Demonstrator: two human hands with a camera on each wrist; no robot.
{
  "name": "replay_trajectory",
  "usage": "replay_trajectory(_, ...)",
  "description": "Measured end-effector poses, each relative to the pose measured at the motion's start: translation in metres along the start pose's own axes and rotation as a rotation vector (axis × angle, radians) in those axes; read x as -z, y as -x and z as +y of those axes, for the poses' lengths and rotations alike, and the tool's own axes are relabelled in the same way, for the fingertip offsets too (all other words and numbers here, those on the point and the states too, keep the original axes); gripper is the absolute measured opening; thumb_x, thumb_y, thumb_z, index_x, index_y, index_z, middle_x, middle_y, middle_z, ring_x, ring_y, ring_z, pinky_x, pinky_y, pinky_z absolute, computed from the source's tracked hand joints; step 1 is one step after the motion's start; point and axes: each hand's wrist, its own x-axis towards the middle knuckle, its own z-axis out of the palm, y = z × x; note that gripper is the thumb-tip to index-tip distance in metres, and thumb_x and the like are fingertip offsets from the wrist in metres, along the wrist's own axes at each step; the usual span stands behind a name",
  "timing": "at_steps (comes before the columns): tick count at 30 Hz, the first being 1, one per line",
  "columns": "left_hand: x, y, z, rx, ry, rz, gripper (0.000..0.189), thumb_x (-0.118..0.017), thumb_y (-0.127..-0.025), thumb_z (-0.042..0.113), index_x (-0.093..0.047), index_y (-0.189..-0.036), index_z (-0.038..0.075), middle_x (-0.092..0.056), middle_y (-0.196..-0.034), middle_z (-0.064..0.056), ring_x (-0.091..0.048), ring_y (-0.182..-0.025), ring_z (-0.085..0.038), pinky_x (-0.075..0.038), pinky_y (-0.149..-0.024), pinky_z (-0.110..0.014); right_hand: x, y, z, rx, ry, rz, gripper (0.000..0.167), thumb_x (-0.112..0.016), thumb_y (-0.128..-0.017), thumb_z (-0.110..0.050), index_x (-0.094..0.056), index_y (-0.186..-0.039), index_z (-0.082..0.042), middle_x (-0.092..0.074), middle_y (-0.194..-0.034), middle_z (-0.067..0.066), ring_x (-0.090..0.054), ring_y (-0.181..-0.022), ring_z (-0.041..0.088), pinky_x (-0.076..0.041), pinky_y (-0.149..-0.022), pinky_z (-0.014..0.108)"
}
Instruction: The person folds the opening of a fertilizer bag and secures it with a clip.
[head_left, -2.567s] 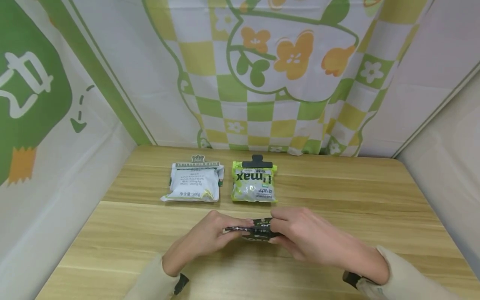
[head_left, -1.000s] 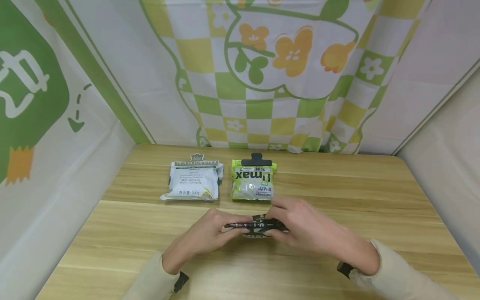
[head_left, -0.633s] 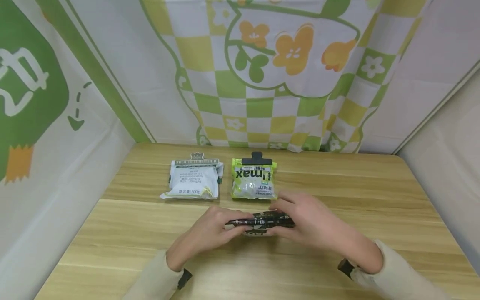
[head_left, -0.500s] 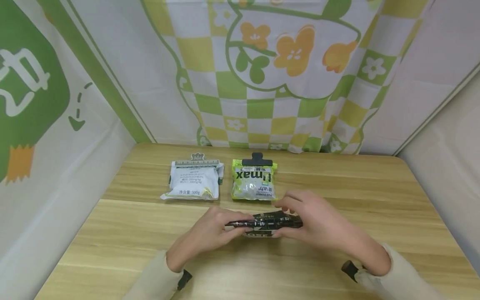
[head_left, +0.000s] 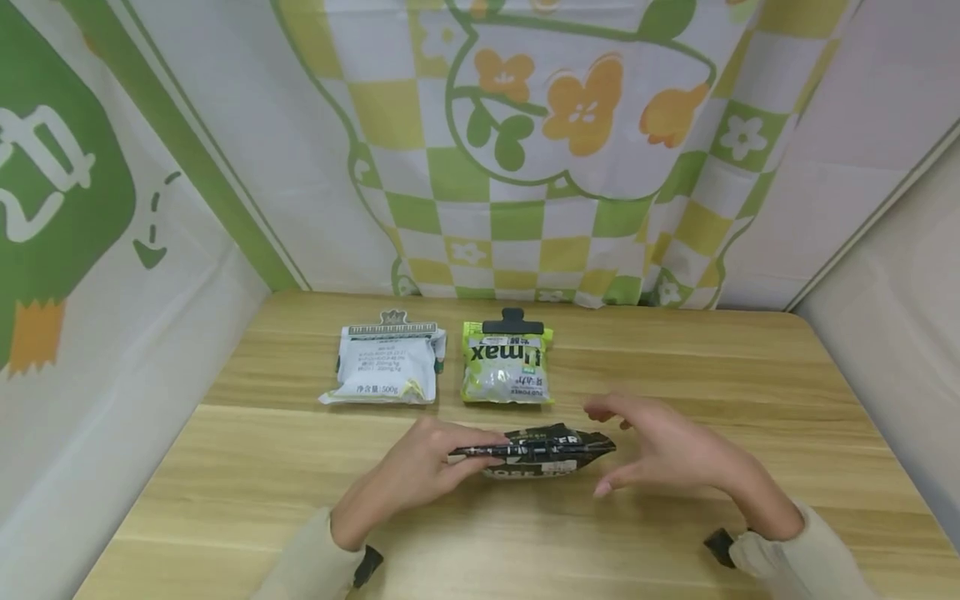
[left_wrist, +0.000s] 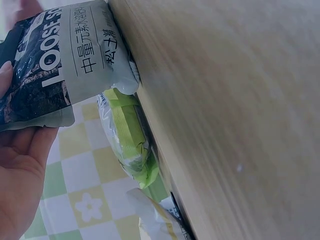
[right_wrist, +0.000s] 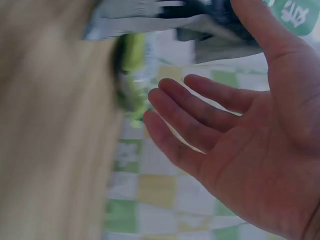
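A black-and-grey pouch (head_left: 558,468) printed "LOOSE S…" stands upright on the table before me, its top edge narrow and dark. My left hand (head_left: 420,458) pinches the left end of that top edge, thumb on the near side and fingers on the far side. In the left wrist view the pouch (left_wrist: 90,60) shows its printed face, its base right at the tabletop. My right hand (head_left: 678,446) is apart from the pouch, just off its right end, thumb and fingers spread with nothing between them. The right wrist view shows the right palm (right_wrist: 250,145) with its fingers extended.
Behind the pouch lie a white bag (head_left: 386,367) with an ornate clip (head_left: 393,328) across its top and a green "Umax" bag (head_left: 506,371) with a black clip (head_left: 512,326). A patterned curtain (head_left: 517,217) hangs at the back edge of the wooden table (head_left: 712,367).
My right hand has slid rightward along the pouch's top edge, let go and opened beyond its right end. The left hand keeps its pinch at nearly the same place.
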Motion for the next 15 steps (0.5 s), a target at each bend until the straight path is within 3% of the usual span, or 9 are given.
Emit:
replay_trajectory(4,0.001,-0.001,0.000,-0.002,0.012,-0.007,0.026,-0.080,-0.093,0.018,-0.080,-0.118,0.014,-0.081,-0.116,-0.005,-0.080,-0.093,-0.010,-0.048,-0.064,-0.005,-0.014,-0.008,0.018,-0.058,-0.089,-0.097,0.086,-0.087,-0.079,-0.056,-0.060,-0.140,-0.004,-0.068,-0.138,0.012,-0.067,-0.120,0.029,-0.059,-0.099,0.047)
replay_trajectory(7,0.001,-0.001,0.000,0.011,0.020,-0.019,0.026,-0.080,-0.093,0.018,-0.080,-0.118,0.015,-0.081,-0.116,-0.005,-0.080,-0.093,-0.011,-0.048,-0.064,-0.005,-0.025,-0.012,0.022,-0.097,-0.120,-0.142,0.079,-0.090,-0.079,-0.048,-0.061,-0.139,-0.006,-0.068,-0.138,0.009,-0.065,-0.121,0.027,-0.058,-0.102,0.046)
replay_trajectory(15,0.003,0.000,0.000,0.083,0.044,-0.056,0.028,-0.080,-0.093,0.021,-0.080,-0.121,0.018,-0.080,-0.118,-0.003,-0.072,-0.081,0.000,-0.047,-0.059,-0.006,-0.047,-0.018,0.025,-0.075,-0.199,-0.125,0.075,-0.091,-0.078,-0.047,-0.063,-0.140,-0.017,-0.064,-0.128,0.001,-0.062,-0.122,0.025,-0.052,-0.109,0.048)
